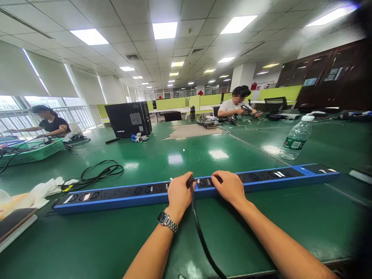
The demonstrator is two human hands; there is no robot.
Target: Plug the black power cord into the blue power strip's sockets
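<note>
A long blue-and-black power strip (122, 195) lies across the green table, its row of sockets facing up. My left hand (180, 193), with a watch on the wrist, is closed at the middle of the strip around the end of a black power cable (199, 228). Its plug is mostly hidden by my fingers, so I cannot tell whether it sits in a socket. From there the cable runs down toward the table's front edge. Just to the right, my right hand (231, 188) is curled over the strip and grips it, its fingertips partly out of sight.
Beyond the strip stand a black computer case (128, 120) and a clear water bottle (297, 137). A coiled black cable (100, 172) lies behind its left part. A green basket (37, 153) holds cables at far left. Two people work at the table, one holding a power tool (247, 109).
</note>
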